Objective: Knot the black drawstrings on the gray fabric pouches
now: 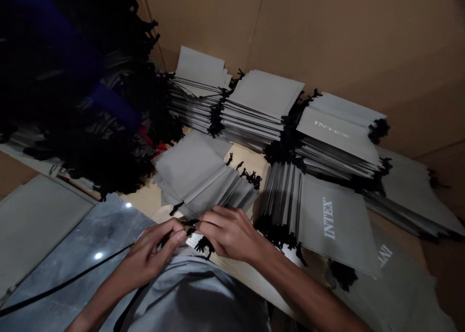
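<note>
Close to my body, my left hand (154,249) pinches a short black cord (189,230) between thumb and fingers. My right hand (229,231) is closed at the other end of that cord, its fingertips partly hidden. The cord lies by the edge of a fanned pile of grey drawstring pouches (194,167), with more black cord ends (250,177) sticking out on its right side. Beneath my right hand hangs a tuft of black cord ends (204,246). Whether the cord is knotted, I cannot tell.
Stacks of grey pouches (263,92) stand along a cardboard wall (308,31). Another pouch (334,220) printed INTEX tops a leaning row at right. A large dark heap of black cords (119,162) with a blue strap (112,104) rises at left. Below is a shiny floor (109,235).
</note>
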A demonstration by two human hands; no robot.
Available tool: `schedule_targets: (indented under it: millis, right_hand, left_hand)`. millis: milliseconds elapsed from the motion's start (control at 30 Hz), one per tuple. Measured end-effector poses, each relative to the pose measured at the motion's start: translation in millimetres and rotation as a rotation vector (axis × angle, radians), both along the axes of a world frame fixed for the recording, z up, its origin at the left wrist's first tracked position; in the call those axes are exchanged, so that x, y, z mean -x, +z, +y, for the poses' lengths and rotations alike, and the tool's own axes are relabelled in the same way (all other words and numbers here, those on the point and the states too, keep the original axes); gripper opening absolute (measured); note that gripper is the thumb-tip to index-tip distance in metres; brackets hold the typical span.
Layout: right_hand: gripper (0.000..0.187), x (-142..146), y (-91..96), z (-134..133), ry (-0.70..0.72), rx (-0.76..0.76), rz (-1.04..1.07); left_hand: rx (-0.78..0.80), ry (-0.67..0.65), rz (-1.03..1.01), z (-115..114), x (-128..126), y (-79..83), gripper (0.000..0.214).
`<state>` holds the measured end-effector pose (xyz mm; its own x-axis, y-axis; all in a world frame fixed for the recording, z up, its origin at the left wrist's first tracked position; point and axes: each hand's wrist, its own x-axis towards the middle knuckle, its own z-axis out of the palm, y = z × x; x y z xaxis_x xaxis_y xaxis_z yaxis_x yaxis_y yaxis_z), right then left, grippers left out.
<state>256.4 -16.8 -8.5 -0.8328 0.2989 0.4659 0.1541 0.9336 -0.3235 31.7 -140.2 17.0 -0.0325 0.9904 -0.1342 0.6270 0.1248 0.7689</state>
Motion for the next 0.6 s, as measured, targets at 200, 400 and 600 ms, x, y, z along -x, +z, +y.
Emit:
schedule_targets:
  millis: [200,400,600]
  right_hand:
    - [0.023,0,2.6,3,0.011,0.046,0.051]
    - [0.031,-6,6.0,11,-0.016,0.074,0.052]
    - [0.030,-14,19.7,10,-0.100,0.139,-0.014]
  left_hand:
    - [0.064,-0.025,-0.137,1,4,3.9,0.041]
    - [0.007,-0.003,-0.078,9,1,5.1,0.037]
    - [-0.076,0.012,-0.017,18,-8,1.4,0.029]
